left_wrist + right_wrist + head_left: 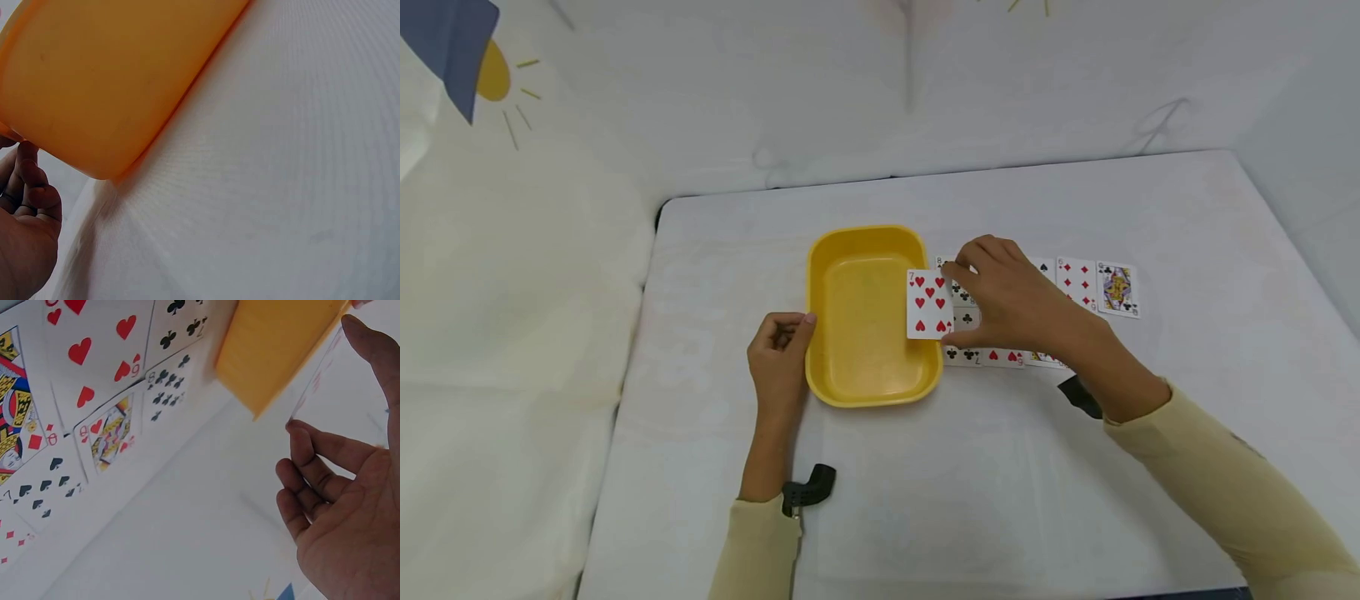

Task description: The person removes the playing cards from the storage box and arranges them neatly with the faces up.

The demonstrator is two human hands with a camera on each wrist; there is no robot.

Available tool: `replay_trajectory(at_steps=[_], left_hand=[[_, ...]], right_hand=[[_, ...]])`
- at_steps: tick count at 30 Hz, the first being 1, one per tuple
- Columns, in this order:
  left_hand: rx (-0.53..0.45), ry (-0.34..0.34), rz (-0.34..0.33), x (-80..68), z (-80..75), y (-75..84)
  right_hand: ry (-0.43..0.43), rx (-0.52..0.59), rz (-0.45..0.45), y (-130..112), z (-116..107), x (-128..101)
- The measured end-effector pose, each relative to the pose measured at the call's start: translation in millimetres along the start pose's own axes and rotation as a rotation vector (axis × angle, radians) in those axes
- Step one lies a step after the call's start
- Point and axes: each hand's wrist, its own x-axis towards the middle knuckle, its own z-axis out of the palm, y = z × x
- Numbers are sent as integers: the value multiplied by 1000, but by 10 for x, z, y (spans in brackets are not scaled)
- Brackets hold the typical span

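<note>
Pinching the seven of hearts (929, 305) by its upper right corner, the right hand (1011, 302) held the card face up over the right rim of the yellow tub (863, 379), so that the card overlapped both the rim and the tub's inside. In the right wrist view the same card (319, 372) showed edge-on, gripped between the thumb and the fingertips (300, 440), with the tub's orange-yellow wall (275, 347) just behind it. The left hand (781, 354) rested on the table (925, 500) against the tub's left wall, fingers curled inward and the thumb tip touching the rim — it held nothing. The left wrist view showed those curled fingers (31, 187) just beside the tub's outer wall (106, 75). The tub stood left of the table's middle, well back from the near edge. To its right, face-up playing cards (992, 357) lay in rows toward the table's right side, partly hidden under the right hand; among them a six of diamonds (1077, 283) and, just beside it on the right, a queen of clubs (1117, 289) closed the far row. A pale yellow sleeve (1240, 492) covered the right forearm.
</note>
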Motion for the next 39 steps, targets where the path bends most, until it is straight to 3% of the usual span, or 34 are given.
replay_trajectory(at_steps=[8, 23, 27, 34, 39], left_hand=[[-4, 8, 20, 82, -40, -196], [-14, -4, 17, 107, -78, -208], [-9, -13, -2, 112, -93, -159], [-9, -24, -12, 39, -118, 100], [-7, -23, -13, 32, -132, 121]], right_hand=[[20, -6, 10, 149, 11, -164], [40, 34, 88, 442, 59, -627], [61, 50, 100, 540, 96, -765], [92, 48, 110, 685, 201, -941], [60, 40, 163, 774, 248, -1080]])
